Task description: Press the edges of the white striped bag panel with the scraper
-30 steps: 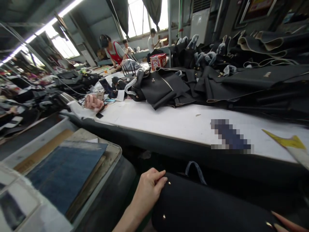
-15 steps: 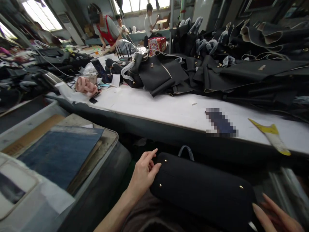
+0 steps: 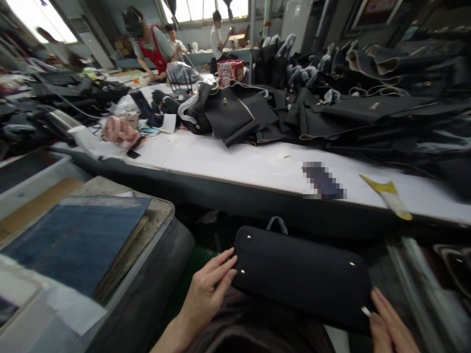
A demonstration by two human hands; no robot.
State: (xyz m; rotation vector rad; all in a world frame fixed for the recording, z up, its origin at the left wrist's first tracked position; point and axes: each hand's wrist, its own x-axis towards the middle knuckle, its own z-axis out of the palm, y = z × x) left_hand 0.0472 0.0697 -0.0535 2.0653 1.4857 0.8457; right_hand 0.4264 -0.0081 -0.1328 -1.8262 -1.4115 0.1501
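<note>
A black leather bag [image 3: 301, 272] lies bottom-up on my lap, small gold studs at its corners and a wrapped handle showing behind it. My left hand [image 3: 206, 291] rests against the bag's left end, fingers stretched out and apart. My right hand [image 3: 390, 326] touches the bag's right end at the frame's lower edge; its fingers lie flat against the leather.
A long white worktable [image 3: 257, 166] runs ahead, piled with black bags [image 3: 331, 113] and leather pieces. A pink fan [image 3: 117, 131], a pixelated dark object [image 3: 324, 180] and a yellow paper strip [image 3: 390, 196] lie on it. A blue board [image 3: 73, 240] sits left. People work at the far end.
The view has tilted down and right. The bag has come further into view on my lap, and both hands have shifted to its two ends, fingers spreading flat.
</note>
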